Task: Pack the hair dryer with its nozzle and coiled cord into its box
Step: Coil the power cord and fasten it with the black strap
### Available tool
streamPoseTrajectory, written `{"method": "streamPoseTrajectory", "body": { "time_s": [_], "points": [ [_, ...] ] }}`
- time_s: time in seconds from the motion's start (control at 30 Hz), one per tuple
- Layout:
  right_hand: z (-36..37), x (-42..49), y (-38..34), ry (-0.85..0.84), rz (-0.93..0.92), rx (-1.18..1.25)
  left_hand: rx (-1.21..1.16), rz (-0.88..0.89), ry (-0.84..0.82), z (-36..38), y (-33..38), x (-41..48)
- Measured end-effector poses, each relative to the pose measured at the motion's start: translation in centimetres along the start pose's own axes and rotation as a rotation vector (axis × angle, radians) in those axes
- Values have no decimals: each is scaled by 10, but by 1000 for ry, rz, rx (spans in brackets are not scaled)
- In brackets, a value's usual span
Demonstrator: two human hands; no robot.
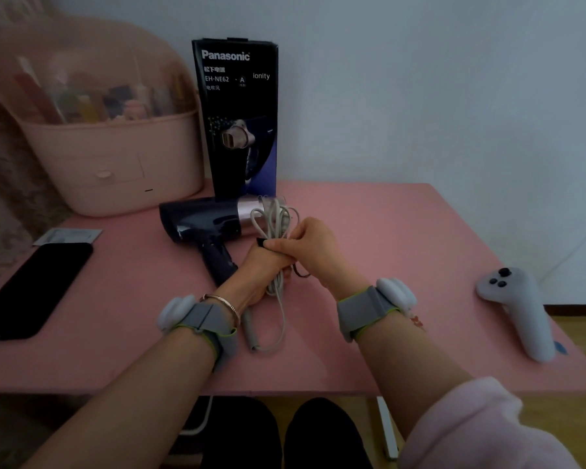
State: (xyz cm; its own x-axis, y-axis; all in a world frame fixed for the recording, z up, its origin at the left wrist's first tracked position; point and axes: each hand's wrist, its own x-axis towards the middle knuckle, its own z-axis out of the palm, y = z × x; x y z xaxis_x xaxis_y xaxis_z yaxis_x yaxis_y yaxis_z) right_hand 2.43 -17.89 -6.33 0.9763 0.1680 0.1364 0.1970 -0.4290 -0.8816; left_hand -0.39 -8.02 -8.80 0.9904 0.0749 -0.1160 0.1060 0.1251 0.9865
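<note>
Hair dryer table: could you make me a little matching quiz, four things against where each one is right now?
Things:
1. hair dryer
2. box
3. cord
4. phone

Places:
A. standing upright against the wall
B. flat at the table's left edge
C. bundled in both hands
D. lying on its side before the box

Pairs: 1-D, 2-A, 3-C, 4-B
</note>
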Motion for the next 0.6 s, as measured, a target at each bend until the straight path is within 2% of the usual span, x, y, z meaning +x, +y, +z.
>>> {"method": "streamPoseTrajectory", "body": {
  "time_s": [0.1,0.27,0.43,0.6],
  "points": [
    [0,-6,3,-2,118,107,73,17,-5,1,2,-2],
    [6,-8,-2,-60,69,133,93,72,-74,4,7,-9],
    [13,-4,0,77,25,90,181,144,-136,5,8,-13],
    [18,-2,6,167,30,81,312,172,-107,9,6,-11]
  ]
}}
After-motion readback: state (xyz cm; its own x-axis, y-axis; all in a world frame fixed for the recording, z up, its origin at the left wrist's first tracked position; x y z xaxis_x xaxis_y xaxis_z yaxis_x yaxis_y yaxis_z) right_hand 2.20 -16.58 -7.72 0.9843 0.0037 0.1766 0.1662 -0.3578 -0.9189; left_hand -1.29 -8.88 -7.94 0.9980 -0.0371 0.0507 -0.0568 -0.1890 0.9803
